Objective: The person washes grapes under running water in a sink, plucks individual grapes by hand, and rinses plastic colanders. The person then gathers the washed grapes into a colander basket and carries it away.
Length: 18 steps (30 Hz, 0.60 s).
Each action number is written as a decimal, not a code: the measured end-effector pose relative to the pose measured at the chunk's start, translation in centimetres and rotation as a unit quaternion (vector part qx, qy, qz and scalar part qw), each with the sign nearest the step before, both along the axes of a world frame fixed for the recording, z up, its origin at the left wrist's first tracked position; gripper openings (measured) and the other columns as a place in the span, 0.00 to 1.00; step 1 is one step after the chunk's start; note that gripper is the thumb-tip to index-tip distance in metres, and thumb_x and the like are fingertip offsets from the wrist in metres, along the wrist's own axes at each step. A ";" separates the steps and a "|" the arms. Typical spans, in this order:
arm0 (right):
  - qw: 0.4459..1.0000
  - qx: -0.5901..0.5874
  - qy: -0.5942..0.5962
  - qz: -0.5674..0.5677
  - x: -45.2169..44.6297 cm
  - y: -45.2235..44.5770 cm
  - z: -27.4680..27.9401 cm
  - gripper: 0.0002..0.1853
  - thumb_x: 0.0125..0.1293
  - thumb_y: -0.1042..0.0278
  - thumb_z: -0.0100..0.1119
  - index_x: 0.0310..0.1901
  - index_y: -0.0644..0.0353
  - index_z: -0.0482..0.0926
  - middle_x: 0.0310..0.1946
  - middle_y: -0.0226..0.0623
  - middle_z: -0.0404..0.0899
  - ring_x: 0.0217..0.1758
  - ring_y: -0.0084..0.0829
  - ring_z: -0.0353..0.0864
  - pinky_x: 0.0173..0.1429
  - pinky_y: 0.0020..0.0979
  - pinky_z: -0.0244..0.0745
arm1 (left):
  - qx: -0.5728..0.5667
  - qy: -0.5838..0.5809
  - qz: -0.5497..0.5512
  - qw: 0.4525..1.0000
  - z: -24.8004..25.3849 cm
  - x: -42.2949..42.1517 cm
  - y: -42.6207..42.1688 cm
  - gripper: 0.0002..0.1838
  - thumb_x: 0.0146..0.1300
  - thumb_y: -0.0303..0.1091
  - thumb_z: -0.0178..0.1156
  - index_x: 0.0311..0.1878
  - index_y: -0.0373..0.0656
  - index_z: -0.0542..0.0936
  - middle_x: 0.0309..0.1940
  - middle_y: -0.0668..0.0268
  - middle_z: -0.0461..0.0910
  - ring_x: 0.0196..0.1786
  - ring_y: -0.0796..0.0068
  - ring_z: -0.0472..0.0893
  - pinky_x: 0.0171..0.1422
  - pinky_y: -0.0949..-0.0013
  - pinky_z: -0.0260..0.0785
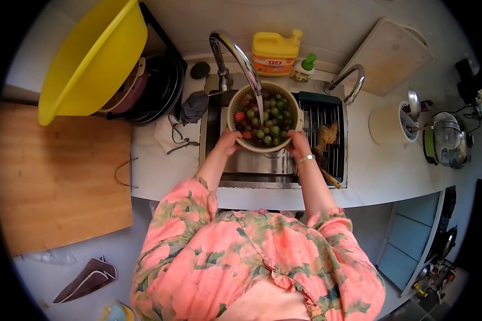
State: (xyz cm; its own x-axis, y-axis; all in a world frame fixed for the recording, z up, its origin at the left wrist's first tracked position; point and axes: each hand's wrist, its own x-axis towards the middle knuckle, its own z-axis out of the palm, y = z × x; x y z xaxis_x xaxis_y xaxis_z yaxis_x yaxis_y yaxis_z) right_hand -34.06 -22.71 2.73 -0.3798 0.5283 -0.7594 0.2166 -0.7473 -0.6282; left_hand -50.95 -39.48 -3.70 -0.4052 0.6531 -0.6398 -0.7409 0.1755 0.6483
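Observation:
Both hands hold a cream colander point(233, 121) by its near rim, over the steel sink point(257, 167). My left hand point(230, 140) grips the rim's left side, and my right hand point(298, 141) grips the right side by a handle. Inside the colander lie green grapes point(275, 120), dark round fruit and a few red pieces point(240, 116). A chrome faucet point(243, 54) arches over it, and a stream of water falls onto the fruit. My fingertips are partly hidden by the rim.
A dark drying rack point(334, 115) with a brush point(326, 136) covers the sink's right side. Behind stand a yellow jug point(275, 52), a green-topped bottle point(304, 68) and a second faucet point(354, 80). Left are a grey cloth point(194, 107), a yellow basin point(93, 61) and a wooden board point(61, 176).

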 end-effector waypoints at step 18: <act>0.990 0.108 0.089 -0.036 6.8 2.1 0.2 0.23 0.48 0.81 0.48 0.51 0.62 0.66 0.40 0.39 0.72 0.38 0.31 0.77 0.34 0.32 0.80 | 0.078 -0.155 -0.025 0.984 -1.3 1.8 5.1 0.29 0.52 0.23 0.49 0.61 0.48 0.61 0.50 0.58 0.70 0.49 0.61 0.76 0.47 0.62 0.76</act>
